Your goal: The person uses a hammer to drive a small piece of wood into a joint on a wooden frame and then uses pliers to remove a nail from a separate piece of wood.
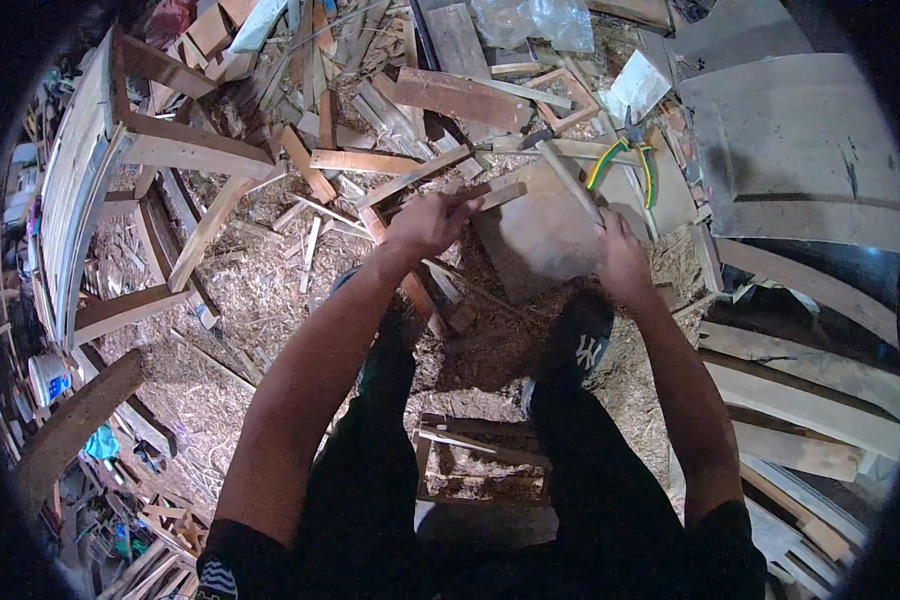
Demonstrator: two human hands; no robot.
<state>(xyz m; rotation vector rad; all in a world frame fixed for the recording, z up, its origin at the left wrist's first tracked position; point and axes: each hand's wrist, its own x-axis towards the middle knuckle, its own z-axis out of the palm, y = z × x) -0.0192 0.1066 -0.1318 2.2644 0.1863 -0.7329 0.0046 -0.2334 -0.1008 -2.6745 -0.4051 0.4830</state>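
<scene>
Left hand (430,222): grip clamped on a short, light-brown wooden strip (505,196), which points rightward over the panel's upper left part.

Right hand (623,262): grip clamped around the near end of a slim, pale wooden shaft (573,188); a dark piece shows at its far end. Possibly a hammer; the head is too small to tell.

Work surface: one flat, pale-brown wooden panel (540,240), lying between the hands on a floor (255,310) strewn with shavings.

Step in hand, as judged: steadying the strip on the left while the shaft is held ready on the right. The next move calls for a firm left hold, fingers clear of the dark end, and a controlled right wrist.

Edges and room: the panel's bare face gives the main free space, between the hands. Its lower edge faces the black shoes (578,335). One pair of pliers with yellow-and-green handles (649,180) lies just beyond the right hand, limiting a rightward sweep. Mixed wooden offcuts (460,100) crowd the far side and could snag the shaft.
</scene>
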